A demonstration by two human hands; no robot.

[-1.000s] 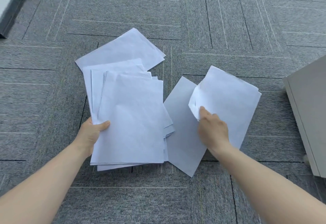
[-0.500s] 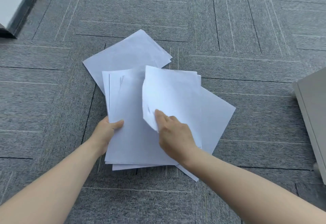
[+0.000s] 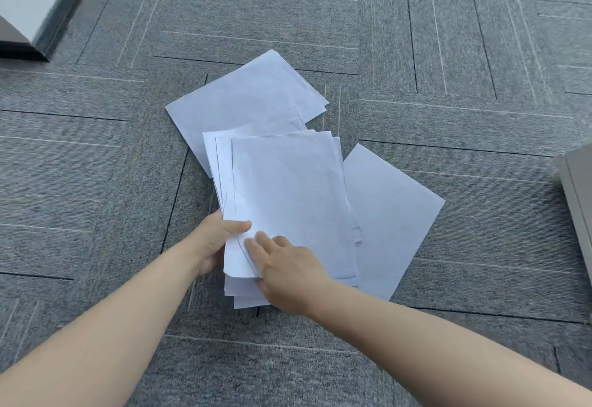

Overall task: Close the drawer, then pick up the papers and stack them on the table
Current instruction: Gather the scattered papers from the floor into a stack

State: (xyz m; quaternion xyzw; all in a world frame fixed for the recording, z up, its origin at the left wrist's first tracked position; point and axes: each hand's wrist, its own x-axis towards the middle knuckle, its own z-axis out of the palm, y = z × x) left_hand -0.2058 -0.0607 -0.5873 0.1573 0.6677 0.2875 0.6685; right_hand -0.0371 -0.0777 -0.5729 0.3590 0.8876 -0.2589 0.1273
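On the grey carpet (image 3: 96, 166), the left hand (image 3: 213, 240) grips the paper stack (image 3: 288, 201) at its edge; the right hand (image 3: 290, 273) pinches its near corner.

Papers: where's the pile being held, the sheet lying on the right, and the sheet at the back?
held pile (image 3: 288, 195), head view, top sheet's middle.
right sheet (image 3: 394, 214), head view, bare middle.
back sheet (image 3: 246, 96), head view, uncovered middle.

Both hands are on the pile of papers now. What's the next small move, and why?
Probably free the right hand and reach for the loose sheet lying on the carpet to the right, partly under the pile. The left hand already grips the pile's near left corner, and another sheet behind it also lies ungathered.
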